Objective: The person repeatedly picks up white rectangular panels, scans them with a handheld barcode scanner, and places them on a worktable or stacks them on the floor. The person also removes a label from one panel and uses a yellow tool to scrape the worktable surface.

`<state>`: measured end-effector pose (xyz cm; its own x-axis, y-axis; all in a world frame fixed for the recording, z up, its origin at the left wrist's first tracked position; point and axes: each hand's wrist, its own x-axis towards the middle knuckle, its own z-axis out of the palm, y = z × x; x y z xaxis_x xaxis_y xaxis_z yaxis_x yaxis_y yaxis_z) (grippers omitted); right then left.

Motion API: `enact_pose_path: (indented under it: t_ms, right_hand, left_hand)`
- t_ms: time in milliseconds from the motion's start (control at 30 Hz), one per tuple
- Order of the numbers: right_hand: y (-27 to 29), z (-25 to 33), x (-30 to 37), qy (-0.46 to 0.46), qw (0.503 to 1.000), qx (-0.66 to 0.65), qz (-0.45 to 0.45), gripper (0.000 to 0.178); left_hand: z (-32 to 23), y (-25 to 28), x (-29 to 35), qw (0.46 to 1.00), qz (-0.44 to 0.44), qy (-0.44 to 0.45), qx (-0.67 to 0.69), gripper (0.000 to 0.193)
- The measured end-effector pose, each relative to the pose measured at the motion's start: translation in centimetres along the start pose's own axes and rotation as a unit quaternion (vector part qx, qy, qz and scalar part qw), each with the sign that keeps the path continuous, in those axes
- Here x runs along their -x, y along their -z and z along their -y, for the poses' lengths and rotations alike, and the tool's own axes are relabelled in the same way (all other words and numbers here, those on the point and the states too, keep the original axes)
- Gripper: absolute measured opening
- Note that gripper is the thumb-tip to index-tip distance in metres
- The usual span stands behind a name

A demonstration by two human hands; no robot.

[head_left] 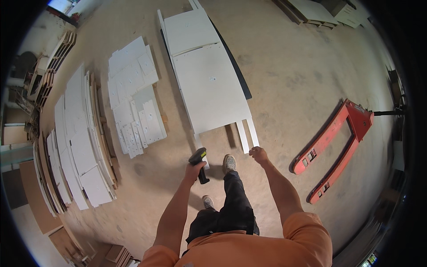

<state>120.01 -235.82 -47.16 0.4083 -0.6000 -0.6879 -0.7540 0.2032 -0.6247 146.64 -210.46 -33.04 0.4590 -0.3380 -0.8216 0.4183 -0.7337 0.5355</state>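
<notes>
My left hand (194,172) is wrapped round the grip of a black handheld barcode scanner (198,155) with a yellow-green patch on top. My right hand (259,155) is closed at the near end of a narrow white strip (252,132). Whether the fingers touch the strip or hold something small cannot be made out. Ahead of me lies a long stack of white panels; its nearest large panel (211,95) bears a small label. A second narrow strip (242,137) juts out beside the first, and another white strip (198,144) sticks out behind the scanner.
Left of the stack, many white boards (135,95) lie overlapping on the concrete floor (284,66). Farther left are rows of larger panels (86,147). A red pallet jack (356,127) stands at the right. Stacked boards (311,11) lie at the far right.
</notes>
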Motion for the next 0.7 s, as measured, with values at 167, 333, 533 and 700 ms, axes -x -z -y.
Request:
enact_pose_path:
  t_ms: [167,333,533,700]
  right_hand:
    - [-10.1,-4.6,15.1,0.056,0.985,0.164,0.023,0.037]
    - [-17.7,-9.3,30.9,-0.033,0.998,-0.035,-0.044,0.036]
    - [-26.4,-21.0,50.4,-0.239,0.928,-0.135,-0.251,0.038]
    - [-34.2,-30.3,63.0,-0.365,0.813,-0.253,-0.377,0.038]
  left_hand:
    - [6.2,-3.0,7.5,0.989,0.084,-0.069,-0.097,0.039]
    - [13.8,-2.9,13.9,0.971,0.167,-0.067,-0.155,0.042]
    - [21.3,-2.7,22.3,0.885,0.312,-0.023,-0.344,0.036]
    - [26.5,-8.7,28.6,0.72,0.399,-0.087,-0.561,0.034]
